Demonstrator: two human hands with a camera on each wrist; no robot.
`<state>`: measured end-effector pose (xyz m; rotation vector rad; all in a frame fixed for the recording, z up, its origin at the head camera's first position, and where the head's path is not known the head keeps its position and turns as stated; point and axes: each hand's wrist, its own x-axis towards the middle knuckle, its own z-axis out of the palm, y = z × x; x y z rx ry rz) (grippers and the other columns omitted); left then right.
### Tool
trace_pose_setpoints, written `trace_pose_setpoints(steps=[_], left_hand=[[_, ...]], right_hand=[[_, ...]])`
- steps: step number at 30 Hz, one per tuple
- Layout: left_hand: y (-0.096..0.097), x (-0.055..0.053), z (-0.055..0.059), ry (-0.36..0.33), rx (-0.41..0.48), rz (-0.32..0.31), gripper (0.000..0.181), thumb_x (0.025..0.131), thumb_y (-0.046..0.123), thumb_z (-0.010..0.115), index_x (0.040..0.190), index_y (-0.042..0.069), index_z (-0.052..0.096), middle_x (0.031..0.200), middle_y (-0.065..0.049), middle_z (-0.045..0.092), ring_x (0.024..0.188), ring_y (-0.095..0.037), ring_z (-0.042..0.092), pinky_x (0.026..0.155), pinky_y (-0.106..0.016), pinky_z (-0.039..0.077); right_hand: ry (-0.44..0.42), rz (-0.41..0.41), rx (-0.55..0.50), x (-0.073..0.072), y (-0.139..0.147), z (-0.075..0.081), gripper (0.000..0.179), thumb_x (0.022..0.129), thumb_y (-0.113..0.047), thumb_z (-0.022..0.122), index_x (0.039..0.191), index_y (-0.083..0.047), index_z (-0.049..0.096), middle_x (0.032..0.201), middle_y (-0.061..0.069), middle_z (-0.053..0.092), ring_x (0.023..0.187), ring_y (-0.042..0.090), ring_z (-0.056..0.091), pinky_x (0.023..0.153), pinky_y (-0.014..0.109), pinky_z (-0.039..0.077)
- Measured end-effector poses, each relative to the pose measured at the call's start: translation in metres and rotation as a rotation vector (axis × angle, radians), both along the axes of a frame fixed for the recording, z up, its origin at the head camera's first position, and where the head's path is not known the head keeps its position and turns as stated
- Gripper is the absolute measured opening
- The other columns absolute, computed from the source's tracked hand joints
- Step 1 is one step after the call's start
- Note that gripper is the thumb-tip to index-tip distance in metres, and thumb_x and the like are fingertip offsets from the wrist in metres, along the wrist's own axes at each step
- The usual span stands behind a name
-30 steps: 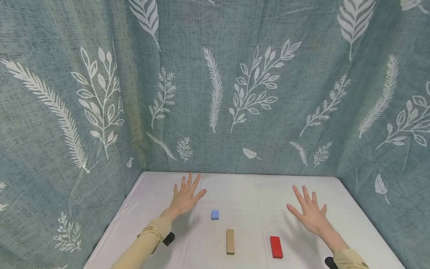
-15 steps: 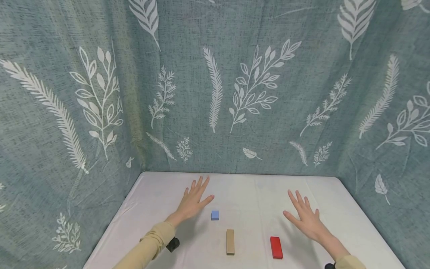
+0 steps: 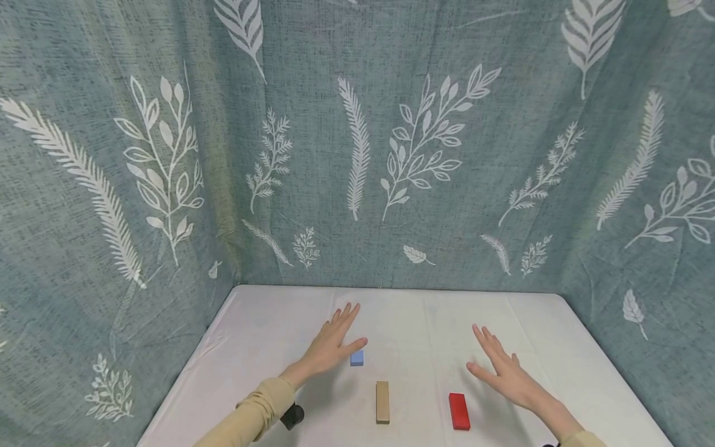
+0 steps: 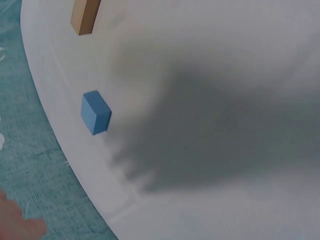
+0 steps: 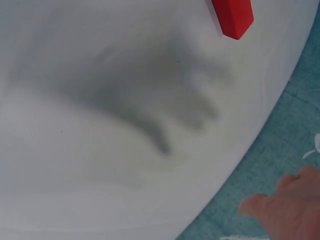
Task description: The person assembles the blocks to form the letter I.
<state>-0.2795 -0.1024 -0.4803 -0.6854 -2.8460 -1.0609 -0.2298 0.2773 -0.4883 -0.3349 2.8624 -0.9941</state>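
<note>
We see a blue-green curtain (image 3: 368,155) printed with white leaves, rising behind and along both sides of a white table (image 3: 413,323), over which the left hand (image 3: 326,352) and right hand (image 3: 505,375) hover well apart from each other, fingers extended. On the tabletop we find the red block (image 3: 459,411) near the right hand and slightly askew, the tan block (image 3: 382,402) lying lengthwise between the red one and the left hand, and the small blue block (image 3: 357,359), partly overlapped by the left hand's thumb in the head view.
</note>
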Motion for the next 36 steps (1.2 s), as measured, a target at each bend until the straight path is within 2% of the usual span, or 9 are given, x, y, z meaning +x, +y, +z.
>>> trace_pose_setpoints(steps=[5, 10, 14, 18, 22, 26, 31, 36], left_hand=[[0.005, 0.004, 0.001, -0.026, 0.026, -0.005, 0.077, 0.092, 0.043, 0.056, 0.152, 0.013, 0.017, 0.159, -0.009, 0.015, 0.147, -0.036, 0.011, 0.118, -0.062, 0.015], [0.008, 0.009, -0.001, -0.025, 0.045, -0.035, 0.08, 0.091, 0.046, 0.057, 0.152, 0.009, 0.02, 0.158, -0.013, 0.019, 0.145, -0.04, 0.016, 0.112, -0.067, 0.022], [0.012, 0.013, -0.002, -0.046, 0.046, -0.051, 0.081, 0.09, 0.05, 0.056, 0.152, 0.011, 0.02, 0.158, -0.01, 0.02, 0.145, -0.04, 0.017, 0.11, -0.07, 0.025], [0.016, 0.016, -0.003, -0.074, 0.044, -0.059, 0.081, 0.089, 0.051, 0.056, 0.152, 0.014, 0.02, 0.159, -0.008, 0.02, 0.145, -0.037, 0.016, 0.108, -0.071, 0.026], [0.02, 0.019, -0.006, -0.122, 0.057, -0.075, 0.081, 0.09, 0.05, 0.057, 0.152, 0.015, 0.02, 0.159, -0.007, 0.02, 0.146, -0.035, 0.017, 0.106, -0.073, 0.027], [0.023, 0.022, -0.01, -0.161, 0.079, -0.124, 0.081, 0.09, 0.05, 0.057, 0.152, 0.015, 0.019, 0.159, -0.007, 0.019, 0.146, -0.035, 0.017, 0.107, -0.071, 0.027], [0.025, 0.026, -0.015, -0.212, 0.116, -0.203, 0.083, 0.089, 0.047, 0.059, 0.152, 0.013, 0.018, 0.158, -0.01, 0.02, 0.145, -0.037, 0.018, 0.114, -0.061, 0.027], [0.026, 0.028, -0.017, -0.233, 0.111, -0.248, 0.082, 0.089, 0.045, 0.061, 0.152, 0.013, 0.02, 0.157, -0.012, 0.022, 0.143, -0.039, 0.021, 0.115, -0.061, 0.024]], right_hand=[[-0.027, 0.028, -0.043, 0.001, -0.001, -0.002, 0.079, 0.093, -0.052, 0.05, 0.153, -0.03, 0.004, 0.161, 0.011, 0.005, 0.147, 0.039, 0.004, 0.103, 0.08, 0.002], [-0.053, 0.055, -0.053, 0.001, -0.002, -0.002, 0.082, 0.092, -0.053, 0.051, 0.154, -0.026, 0.006, 0.161, 0.01, 0.008, 0.147, 0.038, 0.007, 0.107, 0.077, 0.003], [-0.074, 0.071, -0.059, 0.001, -0.004, -0.002, 0.082, 0.091, -0.053, 0.054, 0.154, -0.024, 0.009, 0.16, 0.01, 0.011, 0.146, 0.04, 0.009, 0.108, 0.076, 0.004], [-0.099, 0.081, -0.063, 0.002, -0.004, -0.005, 0.08, 0.09, -0.052, 0.054, 0.153, -0.028, 0.011, 0.16, 0.009, 0.014, 0.145, 0.042, 0.01, 0.109, 0.075, 0.012], [-0.117, 0.086, -0.072, 0.003, -0.004, -0.008, 0.077, 0.091, -0.051, 0.055, 0.152, -0.032, 0.012, 0.159, 0.01, 0.017, 0.144, 0.043, 0.015, 0.107, 0.072, 0.026], [-0.122, 0.095, -0.079, 0.005, -0.005, -0.011, 0.077, 0.09, -0.05, 0.056, 0.152, -0.032, 0.014, 0.159, 0.01, 0.019, 0.143, 0.041, 0.021, 0.105, 0.068, 0.033], [-0.101, 0.115, -0.076, 0.009, -0.006, -0.013, 0.076, 0.09, -0.047, 0.058, 0.152, -0.031, 0.016, 0.158, 0.011, 0.022, 0.141, 0.041, 0.026, 0.104, 0.066, 0.036], [-0.066, 0.129, -0.055, 0.012, -0.007, -0.014, 0.076, 0.091, -0.044, 0.058, 0.153, -0.029, 0.016, 0.156, 0.014, 0.025, 0.138, 0.043, 0.031, 0.102, 0.065, 0.039]])
